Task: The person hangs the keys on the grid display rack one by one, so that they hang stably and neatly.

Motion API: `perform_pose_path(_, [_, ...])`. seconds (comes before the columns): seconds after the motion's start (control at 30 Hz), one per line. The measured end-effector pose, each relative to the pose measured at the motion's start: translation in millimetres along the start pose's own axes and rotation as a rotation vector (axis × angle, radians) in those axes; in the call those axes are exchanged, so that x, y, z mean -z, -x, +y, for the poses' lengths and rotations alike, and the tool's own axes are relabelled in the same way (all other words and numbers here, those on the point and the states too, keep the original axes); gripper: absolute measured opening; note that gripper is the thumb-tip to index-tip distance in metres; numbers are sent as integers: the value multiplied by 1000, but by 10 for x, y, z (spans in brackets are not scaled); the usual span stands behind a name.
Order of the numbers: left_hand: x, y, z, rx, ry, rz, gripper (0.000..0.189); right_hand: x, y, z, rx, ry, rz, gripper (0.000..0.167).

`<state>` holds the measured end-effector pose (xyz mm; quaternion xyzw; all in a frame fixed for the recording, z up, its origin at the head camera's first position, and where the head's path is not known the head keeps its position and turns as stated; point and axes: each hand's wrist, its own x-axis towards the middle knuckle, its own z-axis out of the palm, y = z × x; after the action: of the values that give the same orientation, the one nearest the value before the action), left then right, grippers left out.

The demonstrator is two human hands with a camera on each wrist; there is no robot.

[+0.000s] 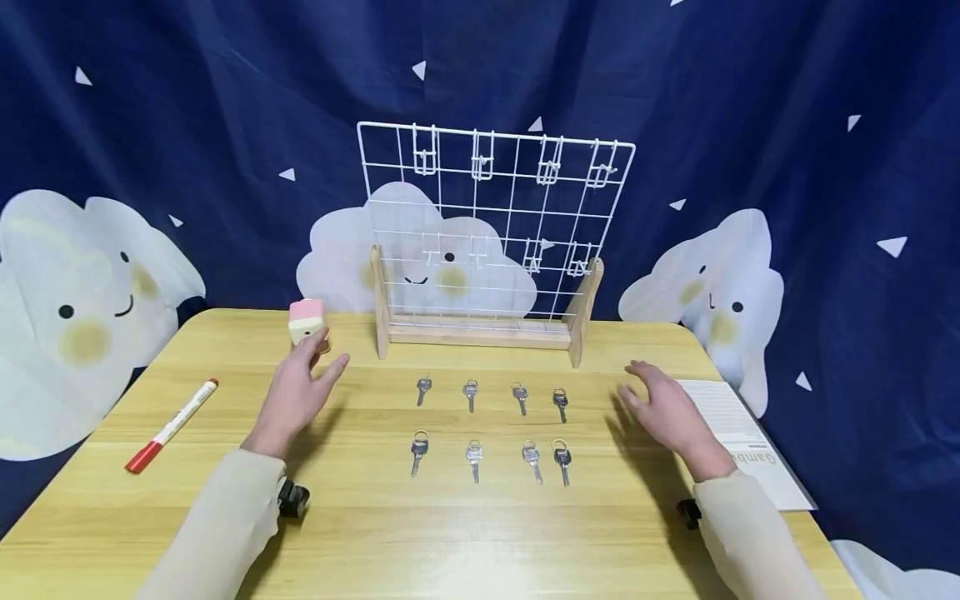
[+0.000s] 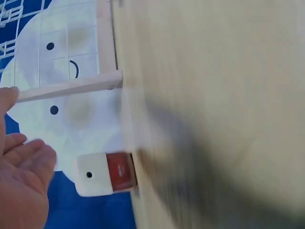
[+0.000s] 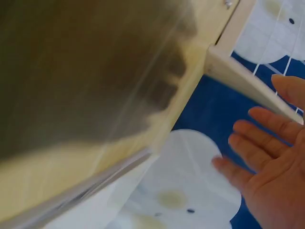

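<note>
A dark blue curtain (image 1: pixel 225 50) fills the background, printed with smiling white clouds (image 1: pixel 45 333) and small white triangles (image 1: pixel 892 247). Before it is a pale wooden table (image 1: pixel 375 533). Toward the table's far edge stands a rack (image 1: pixel 480 336): a white wire grid, leaning slightly back, on a wooden base.

Two forearms in cream sleeves (image 1: pixel 217 525) reach in from the near side. The left hand (image 1: pixel 294 393) is over the table, thumb and fingers apart, gripping nothing. The right hand (image 1: pixel 670 417) is raised opposite, right of the rack; its fingers are extended and slightly spread, also gripping nothing.

A white booklet (image 1: pixel 738 442) lies at the right edge, partly behind the right wrist. A red and white marker (image 1: pixel 174 427) lies slantwise at the left. A pink, cream and brown block (image 1: pixel 306 317) stands just beyond the left fingertips; the left wrist view shows them apart from it.

White hooks (image 1: pixel 424 158) hang on the grid in two rows of four. Smallest are eight metal keys (image 1: pixel 470 390), lying between the hands in front of the rack, in two rows of four, shafts pointing toward the person.
</note>
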<state>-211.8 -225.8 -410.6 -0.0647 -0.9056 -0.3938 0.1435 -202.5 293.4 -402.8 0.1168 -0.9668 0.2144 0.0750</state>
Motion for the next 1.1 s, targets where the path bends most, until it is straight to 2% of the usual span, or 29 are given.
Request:
perform_pose_path(0.13, [-61,-142,61,56,195,47,56,-35,-121,-131,61,-38,9,40])
perform_pose_path(0.23, [-84,-228,101,88,286,60,55,-77,-223,-256,90,-47,-5,37])
perform_pose_path(0.37, [-102,-335,144,85,366,52,53,-132,-360,-430,139,-66,-48,36])
perform_pose_path(0.5, [-112,-443,167,84,403,62,50,-203,-481,-588,182,-106,-96,37])
perform_pose_path(0.63, [-120,-555,187,76,424,71,50,-283,-597,-736,186,-145,-143,38])
perform_pose_path(0.9, [-168,-831,205,67,388,99,51,-479,-820,-1047,253,-175,-179,35])
perform_pose_path(1.1, [-198,-1002,236,84,408,136,50,-664,-955,-1259,229,-215,-243,33])
